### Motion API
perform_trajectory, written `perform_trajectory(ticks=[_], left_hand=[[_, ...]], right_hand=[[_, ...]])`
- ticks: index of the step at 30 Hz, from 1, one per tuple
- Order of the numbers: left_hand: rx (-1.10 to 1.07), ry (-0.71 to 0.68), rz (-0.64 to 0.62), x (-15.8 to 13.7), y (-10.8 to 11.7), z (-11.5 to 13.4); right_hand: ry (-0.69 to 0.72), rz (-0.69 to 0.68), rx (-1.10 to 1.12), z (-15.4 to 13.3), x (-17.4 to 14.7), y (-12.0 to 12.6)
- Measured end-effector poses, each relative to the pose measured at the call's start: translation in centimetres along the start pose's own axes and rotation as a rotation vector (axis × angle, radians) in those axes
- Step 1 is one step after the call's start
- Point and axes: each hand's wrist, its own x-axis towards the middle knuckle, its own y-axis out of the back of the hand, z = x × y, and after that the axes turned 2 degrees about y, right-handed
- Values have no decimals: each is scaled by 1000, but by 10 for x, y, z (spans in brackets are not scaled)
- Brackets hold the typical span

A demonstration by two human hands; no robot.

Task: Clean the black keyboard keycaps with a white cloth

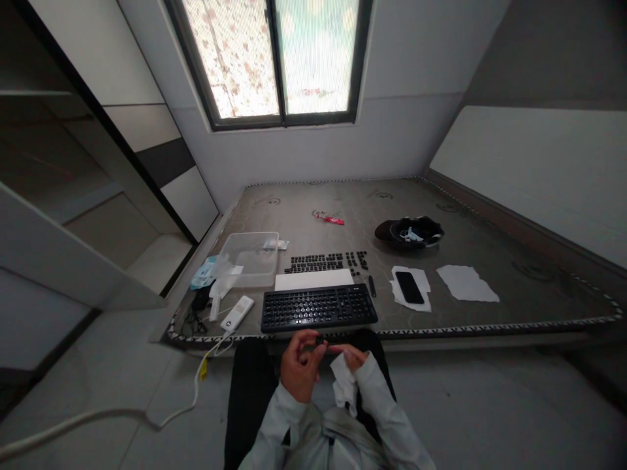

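The left hand and the right hand pinch together a small black key, the right also holding a white cloth, with the keyboard at twelve o'clock.

Head camera looks forward and down over the mattress.

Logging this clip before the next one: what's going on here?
A seated person holds a small dark piece, probably a keycap, between the left hand and the right hand, which also holds a white cloth. Ahead on the mat lies a black keyboard, with rows of loose keycaps behind it and a phone to its right.
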Motion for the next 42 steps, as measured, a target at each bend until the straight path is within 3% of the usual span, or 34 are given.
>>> perform_trajectory(ticks=[3,11,19,24,33,42], left_hand=[[32,-9,14,-1,0,1],[182,-14,-175,0,4,-6],[248,-20,-198,-4,-4,-14],[329,16,-140,-3,-7,-15],[260,65,-107,4,-12,-30],[202,114,-146,15,-14,-32]], right_hand=[[54,32,-153,1,2,-2],[164,57,-346,5,7,7],[145,91,-320,10,8,4],[106,105,-313,17,11,6],[92,170,-332,29,23,10],[-37,185,-162,39,34,11]])
